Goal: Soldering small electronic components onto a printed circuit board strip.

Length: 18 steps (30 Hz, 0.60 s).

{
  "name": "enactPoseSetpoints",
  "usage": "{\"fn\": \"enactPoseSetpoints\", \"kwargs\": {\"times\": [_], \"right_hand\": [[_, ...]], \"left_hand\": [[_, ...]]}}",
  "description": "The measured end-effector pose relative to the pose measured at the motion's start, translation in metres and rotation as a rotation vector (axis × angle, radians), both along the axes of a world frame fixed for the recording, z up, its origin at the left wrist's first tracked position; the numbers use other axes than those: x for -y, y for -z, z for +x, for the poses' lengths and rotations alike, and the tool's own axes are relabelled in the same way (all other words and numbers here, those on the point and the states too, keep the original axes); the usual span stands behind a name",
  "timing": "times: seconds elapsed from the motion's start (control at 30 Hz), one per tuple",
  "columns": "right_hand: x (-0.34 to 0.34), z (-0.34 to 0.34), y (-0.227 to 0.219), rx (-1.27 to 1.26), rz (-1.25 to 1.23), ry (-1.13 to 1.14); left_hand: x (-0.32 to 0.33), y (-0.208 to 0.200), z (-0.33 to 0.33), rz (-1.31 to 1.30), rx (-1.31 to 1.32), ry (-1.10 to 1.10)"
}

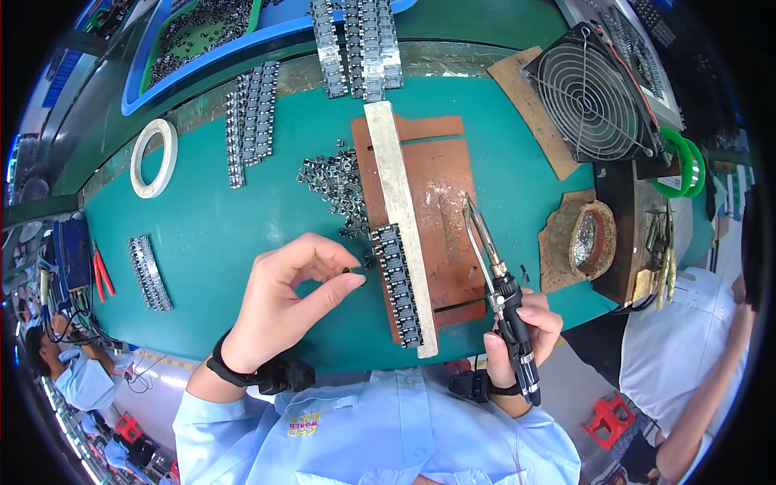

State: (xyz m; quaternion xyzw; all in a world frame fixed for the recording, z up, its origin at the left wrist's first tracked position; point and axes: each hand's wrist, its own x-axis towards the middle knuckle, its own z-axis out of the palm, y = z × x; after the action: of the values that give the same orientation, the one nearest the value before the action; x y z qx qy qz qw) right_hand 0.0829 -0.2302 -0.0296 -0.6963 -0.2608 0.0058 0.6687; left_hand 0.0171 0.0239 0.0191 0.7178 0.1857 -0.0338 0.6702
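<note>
My left hand (279, 287) is closed in a pinch on a small dark part (352, 273), just left of a row of black components (396, 287). That row lies along a pale straight bar (394, 174), which rests on a reddish-brown board (443, 182). In my right hand (540, 327) is a black-handled soldering iron (508, 301), with a thin metal tube running beside its shaft. The tip points up and away, over the right side of the board, apart from the components. Beyond my left fingers lies a loose pile of small metallic parts (335, 184).
Strips of components (252, 121) lie at the back, with a shorter strip (149, 273) at left. A tape roll (153, 158), red-handled pliers (103, 271), a blue tray (133, 81), a fan (588, 93), a round cup (594, 238) and a green spool (681, 163) surround the mat.
</note>
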Motion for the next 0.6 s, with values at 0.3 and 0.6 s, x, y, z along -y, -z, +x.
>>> {"fn": "enactPoseSetpoints", "kwargs": {"times": [0.3, 0.6], "right_hand": [[0.0015, -0.0002, 0.0016, -0.012, 0.004, 0.002], [0.0039, -0.0004, 0.0011, -0.024, -0.01, -0.022]], "left_hand": [[0.0052, -0.0029, 0.0027, -0.374, -0.103, -0.087], [0.0104, 0.004, 0.0043, -0.473, -0.145, -0.184]]}}
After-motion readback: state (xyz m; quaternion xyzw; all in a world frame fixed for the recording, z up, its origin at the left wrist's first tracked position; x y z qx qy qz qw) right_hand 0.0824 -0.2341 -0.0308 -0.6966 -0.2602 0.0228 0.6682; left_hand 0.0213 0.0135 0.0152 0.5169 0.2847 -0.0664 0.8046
